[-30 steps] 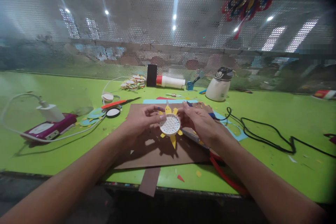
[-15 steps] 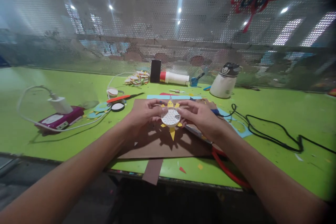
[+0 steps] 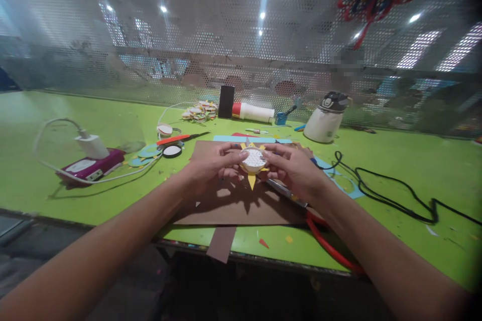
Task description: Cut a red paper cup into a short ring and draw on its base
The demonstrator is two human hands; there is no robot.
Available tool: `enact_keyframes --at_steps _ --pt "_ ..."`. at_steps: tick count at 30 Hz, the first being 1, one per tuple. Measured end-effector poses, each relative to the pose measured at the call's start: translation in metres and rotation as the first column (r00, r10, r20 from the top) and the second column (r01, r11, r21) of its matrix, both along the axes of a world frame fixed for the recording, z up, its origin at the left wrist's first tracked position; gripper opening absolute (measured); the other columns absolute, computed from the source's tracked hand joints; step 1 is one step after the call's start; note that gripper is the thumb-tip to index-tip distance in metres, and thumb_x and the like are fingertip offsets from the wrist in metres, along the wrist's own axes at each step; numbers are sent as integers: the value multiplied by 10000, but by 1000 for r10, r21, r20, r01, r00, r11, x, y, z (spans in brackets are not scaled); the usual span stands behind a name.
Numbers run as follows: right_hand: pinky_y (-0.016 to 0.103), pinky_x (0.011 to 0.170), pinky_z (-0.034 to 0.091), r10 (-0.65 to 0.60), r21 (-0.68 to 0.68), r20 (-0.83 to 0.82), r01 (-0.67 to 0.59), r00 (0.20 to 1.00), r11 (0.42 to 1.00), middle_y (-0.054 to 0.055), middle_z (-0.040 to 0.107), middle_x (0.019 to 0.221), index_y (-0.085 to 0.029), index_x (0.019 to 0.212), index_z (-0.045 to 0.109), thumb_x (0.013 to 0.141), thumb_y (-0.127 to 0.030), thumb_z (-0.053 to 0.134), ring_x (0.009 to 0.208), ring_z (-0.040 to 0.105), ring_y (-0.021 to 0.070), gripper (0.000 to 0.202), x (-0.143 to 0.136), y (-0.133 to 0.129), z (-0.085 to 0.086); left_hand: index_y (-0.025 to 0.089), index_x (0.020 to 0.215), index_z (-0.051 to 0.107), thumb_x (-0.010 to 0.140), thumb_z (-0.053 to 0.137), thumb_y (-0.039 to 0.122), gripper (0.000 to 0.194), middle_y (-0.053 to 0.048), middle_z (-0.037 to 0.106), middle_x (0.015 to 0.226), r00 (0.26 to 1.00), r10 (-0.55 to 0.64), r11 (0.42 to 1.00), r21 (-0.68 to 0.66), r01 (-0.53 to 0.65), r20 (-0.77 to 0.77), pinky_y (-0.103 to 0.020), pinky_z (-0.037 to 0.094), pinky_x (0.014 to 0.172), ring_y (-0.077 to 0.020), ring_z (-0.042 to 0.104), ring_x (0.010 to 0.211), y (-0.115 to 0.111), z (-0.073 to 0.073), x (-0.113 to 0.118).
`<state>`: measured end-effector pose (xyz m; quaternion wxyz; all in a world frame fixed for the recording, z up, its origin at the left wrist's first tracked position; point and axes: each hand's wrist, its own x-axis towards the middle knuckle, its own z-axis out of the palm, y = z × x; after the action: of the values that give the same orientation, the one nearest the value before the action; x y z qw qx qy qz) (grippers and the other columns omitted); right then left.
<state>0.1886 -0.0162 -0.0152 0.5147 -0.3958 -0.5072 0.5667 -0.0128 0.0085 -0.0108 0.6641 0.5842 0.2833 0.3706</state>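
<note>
Between my two hands is a paper turtle with a round white patterned shell and yellow pointed pieces around its rim. My left hand pinches its left edge, thumb on the shell. My right hand grips the opposite edge the same way, fingers curled behind. The turtle is raised above a brown cardboard sheet, casting a shadow on it. Under my right hand and forearm lie scissors with red handles, partly hidden. A brown paper strip hangs over the table's front edge.
On the green table, a purple power strip with a white charger stands left, near an orange-handled knife. Behind are a black phone, a white bottle and a white-and-black jug. A black cable curls right.
The turtle has been tilted and raised slightly, its yellow head now less visible. Both hands keep their hold. The whole view has shifted a little.
</note>
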Motion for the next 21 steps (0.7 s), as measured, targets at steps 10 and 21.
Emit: enact_keyframes --at_steps 10,21 --pt "261 606 543 20 -20 -76 -22 997 1000 22 662 739 -169 930 705 734 -292 795 647 603 121 249 0 0 3 148 1279 502 732 791 158 619 -76 699 951 999 14 1000 -7 -13 40 -269 540 725 -153 677 810 1 -1 0" --pt "269 583 534 57 -22 -162 -62 985 998 58 703 815 -158 940 692 740 -238 778 622 598 125 231 -2 -1 5 119 1368 423 734 742 81 711 -61 695 860 993 -21 1000 -10 22 117 -274 547 662 -160 674 705 -4 5 -1"
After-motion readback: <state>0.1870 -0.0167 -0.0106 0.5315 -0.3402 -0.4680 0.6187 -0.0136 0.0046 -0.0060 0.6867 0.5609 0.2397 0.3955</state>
